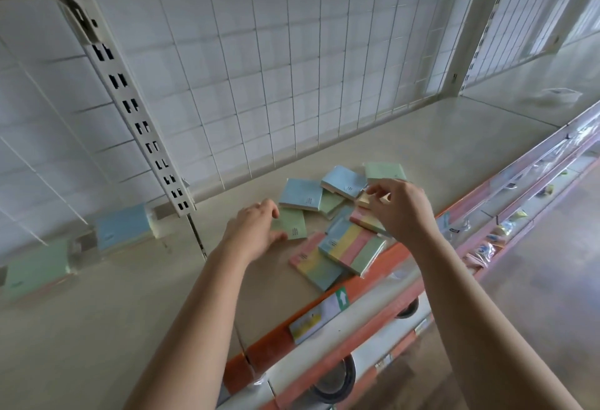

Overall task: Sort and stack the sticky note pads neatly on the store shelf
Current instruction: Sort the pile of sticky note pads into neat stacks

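Observation:
Several sticky note pads lie in a loose heap on the beige shelf (pixel 146 296). My left hand (pixel 251 231) rests with relaxed fingers on a green pad (pixel 293 228) at the heap's left edge. My right hand (pixel 402 207) hovers over the heap's right side, and its fingertips pinch a pale yellow pad (pixel 365 199). Two blue pads (pixel 300 194) (pixel 344 181) and another green pad (pixel 384 171) lie behind the hands. Two striped multicolour pads (pixel 352 249) (pixel 316 268) overlap near the shelf's front edge. At the far left stand a blue pad stack (pixel 125 226) and a green pad stack (pixel 37 267).
A white wire grid back panel (pixel 276 69) rises behind the shelf. A slotted white upright (pixel 139 124) stands at the left. An orange price rail (pixel 324 309) runs along the front edge. Lower shelves with packaged goods (pixel 506 231) show at the right.

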Available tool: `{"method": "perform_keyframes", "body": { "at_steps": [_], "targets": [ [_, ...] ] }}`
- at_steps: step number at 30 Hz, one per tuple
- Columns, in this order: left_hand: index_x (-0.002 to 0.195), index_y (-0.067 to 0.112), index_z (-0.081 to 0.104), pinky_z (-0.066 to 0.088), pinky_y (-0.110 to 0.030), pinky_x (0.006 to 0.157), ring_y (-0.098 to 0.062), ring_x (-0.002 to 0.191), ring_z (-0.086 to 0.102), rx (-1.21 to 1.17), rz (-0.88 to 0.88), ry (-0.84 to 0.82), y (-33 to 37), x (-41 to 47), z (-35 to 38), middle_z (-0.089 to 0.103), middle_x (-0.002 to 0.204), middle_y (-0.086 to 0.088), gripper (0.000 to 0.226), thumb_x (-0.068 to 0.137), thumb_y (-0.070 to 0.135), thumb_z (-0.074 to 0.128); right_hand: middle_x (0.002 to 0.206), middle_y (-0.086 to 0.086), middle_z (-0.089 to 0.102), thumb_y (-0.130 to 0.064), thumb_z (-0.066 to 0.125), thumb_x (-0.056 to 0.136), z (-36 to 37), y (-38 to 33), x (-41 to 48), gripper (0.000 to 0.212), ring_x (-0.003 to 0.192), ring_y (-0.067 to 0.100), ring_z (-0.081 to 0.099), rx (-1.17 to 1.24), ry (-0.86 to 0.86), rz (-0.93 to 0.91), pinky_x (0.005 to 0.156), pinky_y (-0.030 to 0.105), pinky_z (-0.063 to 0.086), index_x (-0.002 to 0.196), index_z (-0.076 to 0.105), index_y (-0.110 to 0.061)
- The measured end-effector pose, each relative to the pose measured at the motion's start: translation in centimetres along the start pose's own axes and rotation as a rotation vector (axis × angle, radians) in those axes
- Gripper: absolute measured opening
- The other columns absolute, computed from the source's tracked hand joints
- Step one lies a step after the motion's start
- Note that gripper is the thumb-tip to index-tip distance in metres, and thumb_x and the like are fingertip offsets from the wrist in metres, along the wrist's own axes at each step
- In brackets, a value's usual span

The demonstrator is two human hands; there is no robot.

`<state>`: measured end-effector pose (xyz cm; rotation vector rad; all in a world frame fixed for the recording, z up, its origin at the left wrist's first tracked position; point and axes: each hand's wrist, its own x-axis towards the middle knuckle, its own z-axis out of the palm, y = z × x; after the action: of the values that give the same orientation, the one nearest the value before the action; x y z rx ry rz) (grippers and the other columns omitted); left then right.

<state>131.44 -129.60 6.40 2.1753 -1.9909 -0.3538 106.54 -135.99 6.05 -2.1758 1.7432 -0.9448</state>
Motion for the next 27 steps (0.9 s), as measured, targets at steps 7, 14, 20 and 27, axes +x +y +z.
{"method": "perform_keyframes", "body": {
  "at_steps": [7, 14, 20, 27],
  "targets": [
    [0.107, 0.016, 0.04, 0.036, -0.031, 0.075, -0.024, 0.092, 0.049, -0.115, -0.057, 0.085, 0.3, -0.2, -0.3, 0.04, 0.114, -0.006, 0.059, 0.069, 0.036, 0.081, 0.099, 0.006, 0.068, -0.016, 0.063, 0.082, -1.2, 2.0, -0.1, 0.016, 0.094, 0.03, 0.052, -0.023, 0.059, 0.052, 0.08, 0.027, 0.031, 0.096, 0.071, -0.015],
    [0.119, 0.012, 0.04, 0.036, -0.03, 0.073, -0.026, 0.091, 0.052, -0.132, 0.055, 0.258, 1.5, -1.1, 0.0, 0.04, 0.116, -0.004, 0.071, 0.065, 0.023, 0.084, 0.12, 0.011, 0.059, -0.037, 0.07, 0.079, -1.2, 3.2, 0.3, 0.037, 0.113, 0.035, 0.045, -0.085, -0.104, 0.214, 0.093, 0.034, 0.034, 0.11, 0.066, -0.018],
    [0.116, 0.017, 0.056, 0.038, -0.025, 0.082, -0.02, 0.099, 0.054, -0.233, 0.113, 0.305, 1.4, -1.3, -0.5, 0.048, 0.116, 0.0, 0.053, 0.069, 0.016, 0.081, 0.087, 0.018, 0.07, -0.032, 0.047, 0.094, -0.9, 2.4, 0.5, 0.021, 0.093, 0.03, 0.051, -0.032, -0.1, 0.27, 0.09, 0.036, 0.031, 0.101, 0.06, -0.016],
    [0.108, 0.026, 0.061, 0.039, -0.025, 0.079, -0.017, 0.095, 0.055, -0.296, 0.131, 0.342, 1.2, -1.6, -0.8, 0.056, 0.105, 0.003, 0.05, 0.065, 0.009, 0.081, 0.121, 0.019, 0.047, -0.037, 0.066, 0.082, -1.3, 1.7, 0.5, 0.044, 0.113, 0.04, 0.043, 0.008, -0.128, 0.376, 0.096, 0.039, 0.034, 0.115, 0.047, -0.015]
  ]
}}
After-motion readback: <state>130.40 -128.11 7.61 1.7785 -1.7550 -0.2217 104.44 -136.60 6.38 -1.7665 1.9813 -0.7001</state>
